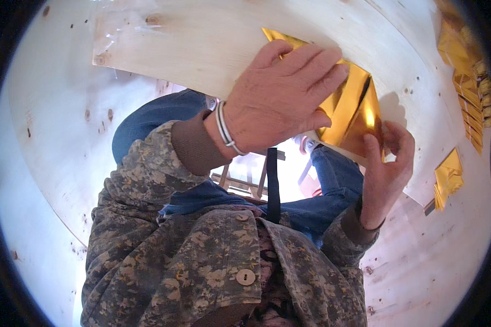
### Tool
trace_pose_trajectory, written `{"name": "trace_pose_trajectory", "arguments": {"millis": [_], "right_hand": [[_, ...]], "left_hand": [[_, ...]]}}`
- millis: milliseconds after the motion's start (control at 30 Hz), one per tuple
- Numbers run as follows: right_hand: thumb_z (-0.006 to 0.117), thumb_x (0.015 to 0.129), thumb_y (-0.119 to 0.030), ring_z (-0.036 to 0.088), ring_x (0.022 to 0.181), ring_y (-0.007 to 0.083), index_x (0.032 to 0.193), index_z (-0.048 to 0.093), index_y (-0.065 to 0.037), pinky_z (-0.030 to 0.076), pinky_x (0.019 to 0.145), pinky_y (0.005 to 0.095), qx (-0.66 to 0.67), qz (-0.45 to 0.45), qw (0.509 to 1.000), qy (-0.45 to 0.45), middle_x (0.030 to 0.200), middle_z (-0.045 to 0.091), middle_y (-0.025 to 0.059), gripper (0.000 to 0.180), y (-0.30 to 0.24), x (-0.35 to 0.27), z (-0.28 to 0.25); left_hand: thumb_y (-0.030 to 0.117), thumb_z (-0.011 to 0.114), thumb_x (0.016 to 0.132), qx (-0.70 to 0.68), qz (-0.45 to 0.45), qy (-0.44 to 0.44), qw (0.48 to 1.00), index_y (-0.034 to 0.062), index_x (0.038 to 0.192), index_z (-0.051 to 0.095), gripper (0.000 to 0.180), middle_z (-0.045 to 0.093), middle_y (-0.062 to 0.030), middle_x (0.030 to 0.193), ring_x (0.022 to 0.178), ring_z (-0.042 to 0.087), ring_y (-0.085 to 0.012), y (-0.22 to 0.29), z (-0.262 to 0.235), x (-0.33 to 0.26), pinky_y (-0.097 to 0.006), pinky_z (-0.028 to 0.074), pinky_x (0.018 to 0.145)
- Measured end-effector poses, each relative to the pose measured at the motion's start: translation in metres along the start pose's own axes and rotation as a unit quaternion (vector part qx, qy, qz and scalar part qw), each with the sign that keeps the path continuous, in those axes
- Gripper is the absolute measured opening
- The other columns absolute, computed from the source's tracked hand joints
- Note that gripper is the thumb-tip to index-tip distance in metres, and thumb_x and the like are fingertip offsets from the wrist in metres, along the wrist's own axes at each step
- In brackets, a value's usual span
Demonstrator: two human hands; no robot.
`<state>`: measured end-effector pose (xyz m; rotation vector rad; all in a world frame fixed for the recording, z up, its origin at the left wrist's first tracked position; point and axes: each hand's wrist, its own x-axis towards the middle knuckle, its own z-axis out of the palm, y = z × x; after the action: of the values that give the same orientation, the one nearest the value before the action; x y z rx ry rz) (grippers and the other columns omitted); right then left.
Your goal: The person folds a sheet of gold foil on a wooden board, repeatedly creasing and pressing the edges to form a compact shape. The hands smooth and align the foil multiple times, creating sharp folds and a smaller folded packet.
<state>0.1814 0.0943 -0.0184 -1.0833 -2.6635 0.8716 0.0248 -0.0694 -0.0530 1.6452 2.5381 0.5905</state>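
Observation:
A shiny gold foil sheet [341, 117] with folded creases lies on a pale wooden board [163, 49] in front of me. My left hand [281, 95], with a white band at its wrist, rests across the sheet with its fingers stretched out and its thumb apart, covering much of the foil. At the sheet's near right corner my right hand [386, 171] has curled its fingers and thumb about the edge. The foil between them is partly hidden. A dark crease runs through the sheet between the two hands.
To the right lies a small stack of folded gold foil pieces [448, 177]. Farther right is a larger pile of gold foil pieces [463, 92]. Below the board's edge are my knees in blue jeans [335, 174] and a wooden frame with slats [237, 184].

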Motion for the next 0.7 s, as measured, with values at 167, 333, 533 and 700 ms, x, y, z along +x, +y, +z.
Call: {"name": "trace_pose_trajectory", "arguments": {"millis": [167, 333, 533, 700], "right_hand": [[0.076, 0.078, 0.002, 0.061, 0.081, 0.0174, 0.097, 0.063, -0.002, 0.051, 0.077, 0.0305, 0.051, 0.025, 0.998, -0.012, 0.089, 0.061, 0.007, 0.024, -0.004, 0.0, -0.001], [0.076, 0.079, 0.005, 0.062, 0.08, 0.0144, 0.094, 0.062, -0.003, 0.051, 0.077, 0.0287, 0.12, 0.055, 0.991, 0.027, 0.088, 0.064, 0.0054, 0.022, -0.014, -0.005, -0.017], [0.074, 0.078, 0.007, 0.065, 0.082, 0.019, 0.091, 0.061, -0.005, 0.053, 0.076, 0.0302, 0.027, -0.088, 0.991, 0.101, 0.09, 0.068, 0.0073, 0.022, -0.023, -0.009, -0.02], [0.075, 0.075, 0.007, 0.065, 0.082, 0.0232, 0.087, 0.059, -0.008, 0.052, 0.076, 0.0327, -0.088, -0.177, 0.972, 0.125, 0.089, 0.07, 0.0083, 0.025, -0.032, -0.014, -0.025]], "left_hand": [[0.059, 0.063, 0.082, -0.038, 0.006, 0.057, 0.998, 0.0131, 0.138, 0.053, 0.073, 0.053, -0.0066, 0.139, 0.121, 0.054, -0.0294, -0.009, -0.012, 0.003, -0.045, 0.038, 0.101], [0.031, 0.071, 0.079, -0.014, 0.043, 0.236, 0.971, 0.0007, 0.116, 0.064, 0.049, 0.065, -0.0165, 0.114, 0.105, 0.06, -0.032, -0.03, -0.024, 0.014, -0.043, 0.045, 0.091], [0.039, 0.07, 0.083, -0.195, 0.055, 0.24, 0.949, -0.0006, 0.121, 0.065, 0.055, 0.066, -0.0208, 0.12, 0.108, 0.063, -0.0366, -0.041, -0.042, 0.018, -0.046, 0.044, 0.101], [0.046, 0.078, 0.077, -0.179, 0.129, 0.149, 0.964, 0.0036, 0.116, 0.068, 0.058, 0.07, -0.0138, 0.114, 0.099, 0.066, -0.0295, -0.026, -0.053, 0.016, -0.039, 0.05, 0.085]]}}
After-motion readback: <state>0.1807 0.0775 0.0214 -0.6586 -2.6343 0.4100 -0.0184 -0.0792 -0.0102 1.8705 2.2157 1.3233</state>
